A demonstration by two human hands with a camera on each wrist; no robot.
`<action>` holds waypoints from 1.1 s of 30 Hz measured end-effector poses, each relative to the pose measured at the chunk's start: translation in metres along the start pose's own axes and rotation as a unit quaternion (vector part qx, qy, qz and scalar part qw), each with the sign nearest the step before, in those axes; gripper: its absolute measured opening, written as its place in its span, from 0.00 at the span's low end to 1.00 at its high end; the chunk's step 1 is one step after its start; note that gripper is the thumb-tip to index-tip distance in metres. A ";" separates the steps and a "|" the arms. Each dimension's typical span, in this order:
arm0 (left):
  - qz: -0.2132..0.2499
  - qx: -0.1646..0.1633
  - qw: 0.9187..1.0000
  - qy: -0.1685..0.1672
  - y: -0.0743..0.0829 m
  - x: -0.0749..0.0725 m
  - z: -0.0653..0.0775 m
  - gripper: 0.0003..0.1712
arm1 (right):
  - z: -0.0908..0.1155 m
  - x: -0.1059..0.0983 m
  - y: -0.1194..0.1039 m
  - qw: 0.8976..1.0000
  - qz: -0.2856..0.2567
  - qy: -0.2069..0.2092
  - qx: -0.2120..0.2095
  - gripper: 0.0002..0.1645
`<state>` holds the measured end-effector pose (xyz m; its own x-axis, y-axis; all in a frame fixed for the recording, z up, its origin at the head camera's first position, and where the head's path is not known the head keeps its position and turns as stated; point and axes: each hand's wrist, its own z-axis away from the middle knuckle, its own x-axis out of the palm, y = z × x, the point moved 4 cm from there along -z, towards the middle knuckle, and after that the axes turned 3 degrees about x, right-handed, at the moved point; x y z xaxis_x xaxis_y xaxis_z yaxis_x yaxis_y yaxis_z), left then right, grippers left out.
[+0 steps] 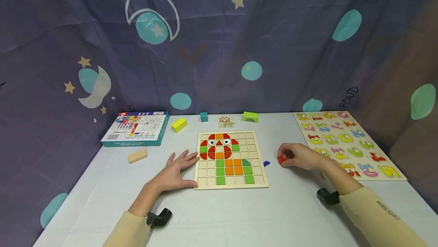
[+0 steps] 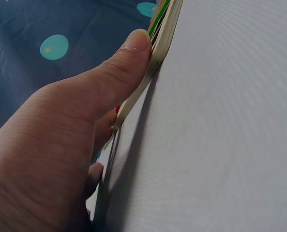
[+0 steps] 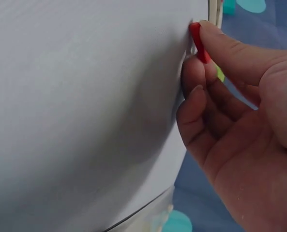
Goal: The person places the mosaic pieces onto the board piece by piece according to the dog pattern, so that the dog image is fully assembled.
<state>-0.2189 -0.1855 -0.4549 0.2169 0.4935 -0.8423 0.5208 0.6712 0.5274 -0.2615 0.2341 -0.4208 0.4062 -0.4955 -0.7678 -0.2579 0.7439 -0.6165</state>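
A wooden grid board lies mid-table, with red, orange, green and white-eyed tiles set in it as an animal-like picture. My left hand rests at its left edge, fingers spread and straight; in the left wrist view the thumb lies against the board's side. To the right of the board, my right hand pinches a small red tile between thumb and fingertips, close over the white table. Its full outline is partly hidden by the fingers. A small blue rounded tile lies between the board's right edge and that hand.
Behind the board lie a small picture card, a teal cube, a yellow block and a green arch block. A boxed set and a plain wooden block are left; a number puzzle board is right.
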 end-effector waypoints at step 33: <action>0.001 -0.004 1.000 -0.005 -0.001 0.000 0.000 0.55 | -0.083 0.038 -0.083 0.997 -0.041 -0.004 -0.062 0.05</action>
<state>-0.2200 -0.1864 -0.4553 0.2268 0.4889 -0.8423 0.5145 0.6742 0.5298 -0.2975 0.1160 -0.4135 0.4370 -0.5482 -0.7131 -0.3304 0.6396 -0.6941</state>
